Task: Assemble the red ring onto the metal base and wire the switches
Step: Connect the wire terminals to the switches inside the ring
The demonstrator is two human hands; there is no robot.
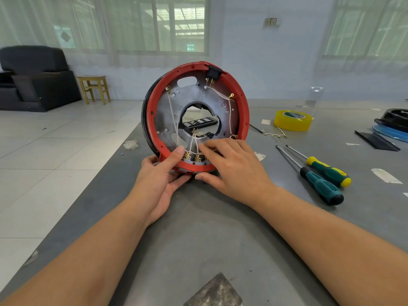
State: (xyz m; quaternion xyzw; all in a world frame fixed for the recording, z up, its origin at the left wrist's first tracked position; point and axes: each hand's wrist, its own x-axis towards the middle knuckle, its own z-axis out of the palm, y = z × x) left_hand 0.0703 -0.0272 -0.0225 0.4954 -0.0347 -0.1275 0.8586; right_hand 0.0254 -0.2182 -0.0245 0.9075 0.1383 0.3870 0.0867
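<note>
A red ring [244, 107] sits around a round metal base [163, 109], and the assembly stands on edge on the grey table. A black switch [213, 72] is set in the ring's top. Grey switches [198, 162] with brass terminals line its bottom, and white wires [229, 111] run across the base. My left hand [163, 173] grips the ring's lower rim, thumb on its inner side. My right hand [231, 166] lies over the bottom right, fingertips on the wires by the grey switches.
Two screwdrivers [320, 175] with green handles lie to the right. Behind them are a roll of yellow tape [292, 120] and a loose wire with terminals [276, 134]. Black and blue parts [390, 124] sit at the far right. The table's left edge [92, 191] borders a tiled floor.
</note>
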